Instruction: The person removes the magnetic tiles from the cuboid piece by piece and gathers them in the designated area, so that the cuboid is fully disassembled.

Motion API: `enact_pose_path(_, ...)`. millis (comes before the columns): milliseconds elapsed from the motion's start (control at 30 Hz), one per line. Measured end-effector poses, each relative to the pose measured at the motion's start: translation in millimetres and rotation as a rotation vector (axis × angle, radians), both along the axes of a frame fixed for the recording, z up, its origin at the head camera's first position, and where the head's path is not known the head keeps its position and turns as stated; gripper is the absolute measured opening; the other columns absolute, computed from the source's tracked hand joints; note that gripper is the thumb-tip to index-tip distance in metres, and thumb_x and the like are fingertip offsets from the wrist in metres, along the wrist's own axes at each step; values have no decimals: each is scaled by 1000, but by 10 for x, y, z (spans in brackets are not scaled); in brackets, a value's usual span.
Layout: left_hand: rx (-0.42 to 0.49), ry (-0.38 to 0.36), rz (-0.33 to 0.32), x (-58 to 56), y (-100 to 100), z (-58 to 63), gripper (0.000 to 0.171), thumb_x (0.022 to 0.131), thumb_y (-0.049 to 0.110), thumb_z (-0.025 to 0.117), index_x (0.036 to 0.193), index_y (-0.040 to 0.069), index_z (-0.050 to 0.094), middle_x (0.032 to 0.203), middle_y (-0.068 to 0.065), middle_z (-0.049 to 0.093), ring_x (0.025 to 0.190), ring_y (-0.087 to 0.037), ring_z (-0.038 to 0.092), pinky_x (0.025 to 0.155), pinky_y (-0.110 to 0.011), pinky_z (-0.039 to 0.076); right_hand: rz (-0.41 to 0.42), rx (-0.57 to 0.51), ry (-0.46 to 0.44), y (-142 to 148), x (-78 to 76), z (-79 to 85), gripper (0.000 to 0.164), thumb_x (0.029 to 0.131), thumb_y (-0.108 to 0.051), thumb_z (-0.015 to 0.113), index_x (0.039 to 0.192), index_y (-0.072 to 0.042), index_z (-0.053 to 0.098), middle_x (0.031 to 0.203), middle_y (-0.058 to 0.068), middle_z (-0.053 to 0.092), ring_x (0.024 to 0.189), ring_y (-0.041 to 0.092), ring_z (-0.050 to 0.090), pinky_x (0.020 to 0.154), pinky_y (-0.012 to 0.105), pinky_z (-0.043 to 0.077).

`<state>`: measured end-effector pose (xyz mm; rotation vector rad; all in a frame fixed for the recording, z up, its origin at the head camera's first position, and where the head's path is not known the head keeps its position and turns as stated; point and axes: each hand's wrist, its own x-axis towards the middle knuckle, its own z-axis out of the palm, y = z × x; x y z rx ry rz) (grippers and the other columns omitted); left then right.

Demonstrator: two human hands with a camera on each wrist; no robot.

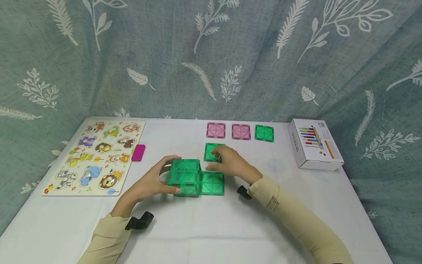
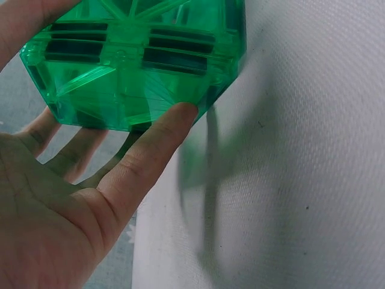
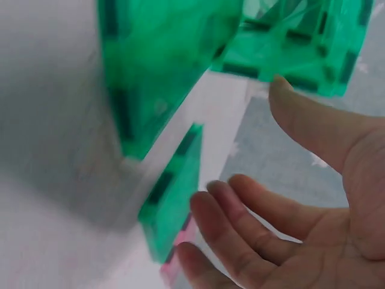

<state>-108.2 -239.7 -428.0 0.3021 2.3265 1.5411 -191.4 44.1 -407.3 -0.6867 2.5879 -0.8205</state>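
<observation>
Beside flat green tile (image 1: pixel 213 184) | left fingers (image 1: pixel 165 161) grip translucent square-topped box (image 1: pixel 184 171)

The left hand (image 2: pixel 66 205) holds a see-through green box (image 2: pixel 129 66) — thumb (image 2: pixel 147 156) against it — and shadowed white cloth (image 2: pixel 325 150) shows alongside.

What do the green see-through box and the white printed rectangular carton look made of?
Green see-through box: probably glossy plastic, since ridges show through tinted walls and catch highlights.
White printed rectangular carton: likely smooth cardboard, judging by crisp edges and printed faces.
</observation>
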Motion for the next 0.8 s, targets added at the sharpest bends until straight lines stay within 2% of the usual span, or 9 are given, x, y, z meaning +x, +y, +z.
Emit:
enact_pose_path(167,8,-4,1,-1,1,-6,96,73,20,90,151,26,34,163,-11,26,151,-49,20,104,-60,48,54,67,-42,-35,151,13,73,80,-37,85,139,-5,57,132,11,61,123,27,59,102,44,51)
enact_pose_path(333,21,-10,-2,2,17,-32,97,73,19,91,151,26,35,163,-12,27,151,-49,20,104,-59,49,77,148,-59,-25,301,-47,82,74,-39,89,141,-5,56,135,9,57,119,23,57,103,40,51)
enact_pose_path(600,11,-10,3,7,8,-32,97,73,19,91,151,25,34,163,-12,27,152,-49,19,103,-58,50,115,210,74,-56,485,-126,90,69,-43,92,140,0,57,133,9,53,116,20,55,96,35,53)
enact_pose_path(800,12,0,2,10,0,-7,97,73,19,90,152,21,33,163,-12,28,152,-50,18,103,-60,50,95,201,114,-83,521,-129,89,68,-42,93,138,0,58,129,8,55,115,20,55,96,35,53)
